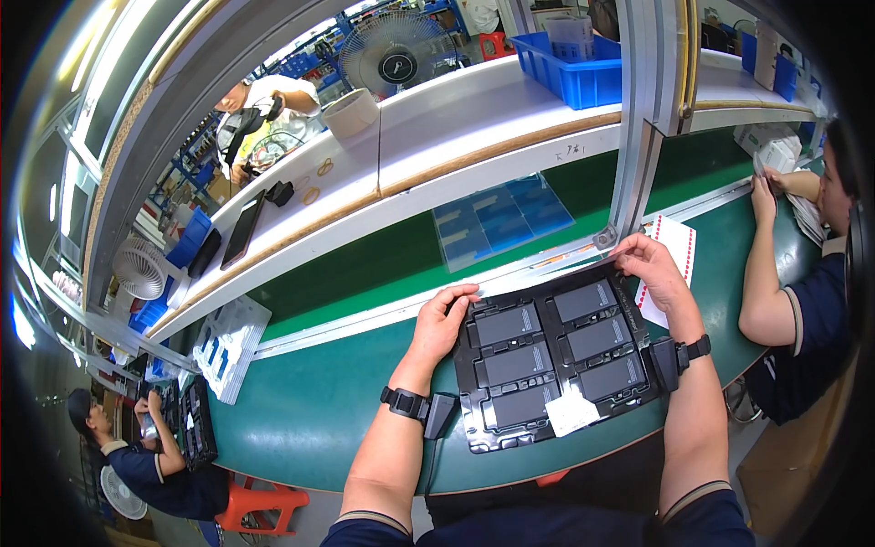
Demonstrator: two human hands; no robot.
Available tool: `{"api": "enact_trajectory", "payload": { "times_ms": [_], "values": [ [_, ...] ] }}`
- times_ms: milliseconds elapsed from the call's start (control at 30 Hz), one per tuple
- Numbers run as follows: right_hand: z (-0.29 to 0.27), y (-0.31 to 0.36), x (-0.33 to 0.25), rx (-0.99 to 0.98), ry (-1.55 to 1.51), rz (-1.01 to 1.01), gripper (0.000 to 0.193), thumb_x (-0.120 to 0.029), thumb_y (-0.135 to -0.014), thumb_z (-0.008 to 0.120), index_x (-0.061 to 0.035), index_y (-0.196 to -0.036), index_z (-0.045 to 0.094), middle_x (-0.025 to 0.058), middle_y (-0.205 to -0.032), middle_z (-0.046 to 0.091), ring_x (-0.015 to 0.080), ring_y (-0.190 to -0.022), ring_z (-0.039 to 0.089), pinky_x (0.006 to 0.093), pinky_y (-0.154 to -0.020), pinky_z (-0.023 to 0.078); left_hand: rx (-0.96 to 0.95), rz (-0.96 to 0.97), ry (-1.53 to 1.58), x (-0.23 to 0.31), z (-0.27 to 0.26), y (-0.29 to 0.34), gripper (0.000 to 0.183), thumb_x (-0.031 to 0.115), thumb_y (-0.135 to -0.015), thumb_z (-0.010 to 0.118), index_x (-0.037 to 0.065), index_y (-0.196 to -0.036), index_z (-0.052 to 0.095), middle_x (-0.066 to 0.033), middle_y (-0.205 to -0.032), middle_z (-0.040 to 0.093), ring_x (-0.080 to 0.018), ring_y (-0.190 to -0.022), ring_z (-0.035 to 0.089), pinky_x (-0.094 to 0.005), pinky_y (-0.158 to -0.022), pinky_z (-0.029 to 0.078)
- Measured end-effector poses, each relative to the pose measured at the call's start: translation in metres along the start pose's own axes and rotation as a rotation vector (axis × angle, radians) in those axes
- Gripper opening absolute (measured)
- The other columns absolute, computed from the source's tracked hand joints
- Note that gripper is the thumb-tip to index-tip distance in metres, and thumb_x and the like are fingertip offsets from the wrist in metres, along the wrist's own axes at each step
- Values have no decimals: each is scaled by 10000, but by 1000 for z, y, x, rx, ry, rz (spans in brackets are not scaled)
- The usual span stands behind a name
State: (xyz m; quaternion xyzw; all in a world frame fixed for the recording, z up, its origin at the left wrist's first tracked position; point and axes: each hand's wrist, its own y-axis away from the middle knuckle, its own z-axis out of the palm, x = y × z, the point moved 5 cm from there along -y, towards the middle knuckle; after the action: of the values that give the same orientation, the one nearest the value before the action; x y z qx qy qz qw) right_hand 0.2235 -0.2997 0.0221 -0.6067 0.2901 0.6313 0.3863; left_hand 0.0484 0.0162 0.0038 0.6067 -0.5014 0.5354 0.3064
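In front of me lies a black plastic tray (467,401) whose pockets hold several flat black battery-like packs (508,366). A white paper slip (572,414) rests across its near edge. My left hand (442,321) is closed at the tray's far left corner, thumb and fingers pinched together. At the far right corner, my right hand (652,269) pinches the rim with thumb and forefinger. A thin pale strip (547,272) runs along the far edge between both hands; whether it is a separate sheet, I cannot tell. Each wrist wears a black strapped device.
Beyond the green table (319,419) runs a metal rail, then a green belt bearing a blue film-covered sheet (501,219). A metal post (638,173) rises behind my right hand. A red-edged paper (670,264) lies beside it. Co-workers sit at right and far left.
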Motion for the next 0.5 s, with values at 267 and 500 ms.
{"api": "enact_trajectory", "payload": {
  "times_ms": [267,500],
  "values": [
    [0,0,1,-5,7,-7,159,-115,-862,697,-53,-989,623,-12,-879,635,56,-793,561,199,-708,435,1,-17,-4,4,0,1,217,65,-958,540,47,-1136,663,-54,-992,698,-128,-964,625,-268,-892,478],
    [0,1,0,2,5,7,137,-88,-859,676,-53,-981,623,-1,-893,643,65,-804,571,202,-715,440,-31,-22,-56,4,0,2,225,47,-984,502,12,-1162,634,-63,-1046,677,-121,-1013,618,-258,-921,462]
  ]
}}
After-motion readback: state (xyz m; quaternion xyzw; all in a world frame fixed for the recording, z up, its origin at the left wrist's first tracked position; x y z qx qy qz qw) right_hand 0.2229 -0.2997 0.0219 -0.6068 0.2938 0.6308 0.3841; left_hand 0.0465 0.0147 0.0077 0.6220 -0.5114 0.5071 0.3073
